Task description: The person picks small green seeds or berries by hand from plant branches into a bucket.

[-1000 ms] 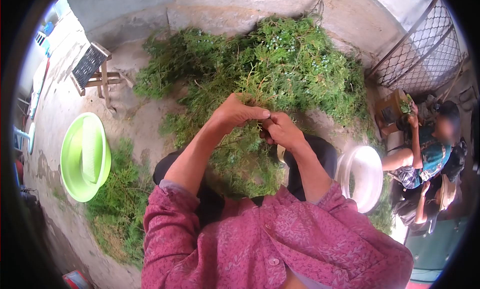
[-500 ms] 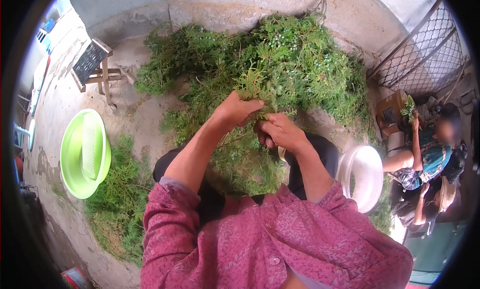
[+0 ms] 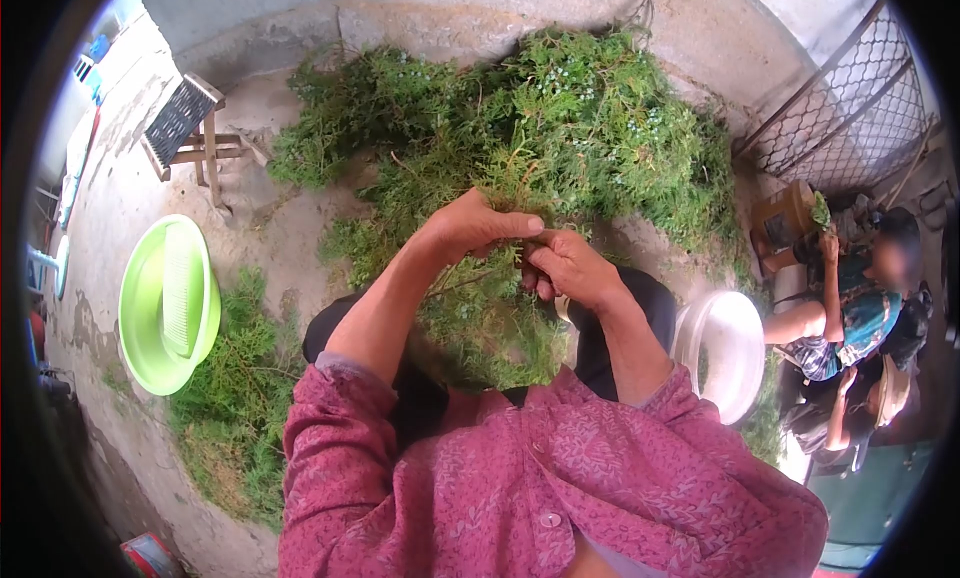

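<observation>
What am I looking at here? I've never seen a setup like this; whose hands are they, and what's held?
There is no machine: this is a person working bare-handed, seen forward and down from a camera on their head. The left hand appears to grip a leafy sprig; the right hand is close beside it, its grip partly hidden. Green branches lie heaped on the floor ahead, with more beside the green basin at the left. A pale bucket is at the right, with other people beyond.

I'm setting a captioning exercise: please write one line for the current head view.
Left hand and right hand close together amid leafy green branches, a green basin nearby.
</observation>
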`<state>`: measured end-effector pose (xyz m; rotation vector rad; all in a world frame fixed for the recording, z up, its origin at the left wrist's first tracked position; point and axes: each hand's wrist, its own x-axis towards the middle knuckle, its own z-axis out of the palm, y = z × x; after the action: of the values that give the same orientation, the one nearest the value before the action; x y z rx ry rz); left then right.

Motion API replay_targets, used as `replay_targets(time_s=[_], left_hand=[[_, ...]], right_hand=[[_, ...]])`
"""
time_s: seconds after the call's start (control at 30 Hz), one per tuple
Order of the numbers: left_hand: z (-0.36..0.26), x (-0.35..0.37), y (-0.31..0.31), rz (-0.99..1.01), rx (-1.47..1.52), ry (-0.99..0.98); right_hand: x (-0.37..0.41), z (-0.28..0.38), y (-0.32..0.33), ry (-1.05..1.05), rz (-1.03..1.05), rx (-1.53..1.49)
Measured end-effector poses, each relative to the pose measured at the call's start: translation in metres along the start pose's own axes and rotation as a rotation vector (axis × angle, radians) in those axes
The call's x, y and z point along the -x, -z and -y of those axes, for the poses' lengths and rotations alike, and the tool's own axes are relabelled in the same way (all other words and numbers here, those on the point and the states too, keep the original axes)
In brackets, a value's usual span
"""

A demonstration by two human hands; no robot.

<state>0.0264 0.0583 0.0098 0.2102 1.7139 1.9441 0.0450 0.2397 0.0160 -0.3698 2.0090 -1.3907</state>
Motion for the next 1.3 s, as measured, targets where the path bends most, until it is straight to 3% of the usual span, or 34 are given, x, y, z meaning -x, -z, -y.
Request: replay_targets(time_s=[0.23,0.43,0.5,0.53,0.6,0.7,0.77,0.83,0.9,1.0,1.07,1.3], left_hand=[[0.017,-0.008,0.008,0.013,0.054,0.030],[0.013,-0.010,0.009,-0.201,0.156,0.056],[0.011,-0.007,0.011,-0.195,0.177,0.058],[0.013,-0.007,0.012,-0.197,0.178,0.059],[0.017,-0.009,0.013,-0.207,0.180,0.093],[0.015,-0.008,0.012,-0.203,0.107,0.128],[0.016,-0.010,0.013,-0.186,0.122,0.127],[0.015,-0.009,0.013,-0.171,0.138,0.129],[0.009,-0.005,0.011,-0.211,0.114,0.090],[0.013,-0.007,0.012,-0.221,0.189,0.074],[0.016,-0.008,0.015,-0.211,0.196,0.081],[0.013,-0.006,0.009,-0.183,0.159,0.066]], right_hand=[[-0.002,-0.002,-0.003,0.010,-0.006,0.014],[0.012,0.009,-0.013,0.007,0.259,0.073],[0.016,0.004,-0.010,0.327,0.094,0.414],[0.017,0.003,-0.006,0.327,0.097,0.413],[0.018,0.001,0.003,0.142,-0.172,0.205],[0.010,-0.005,0.009,0.213,-0.371,0.106],[0.013,0.001,0.005,0.204,-0.336,0.044],[0.021,0.022,0.001,0.200,0.109,-0.119],[0.021,0.019,0.006,0.279,0.198,-0.073],[0.011,-0.002,0.011,0.171,0.018,0.094],[0.011,-0.001,0.010,0.196,-0.202,-0.176],[-0.012,-0.006,-0.008,0.269,-0.416,-0.168]])
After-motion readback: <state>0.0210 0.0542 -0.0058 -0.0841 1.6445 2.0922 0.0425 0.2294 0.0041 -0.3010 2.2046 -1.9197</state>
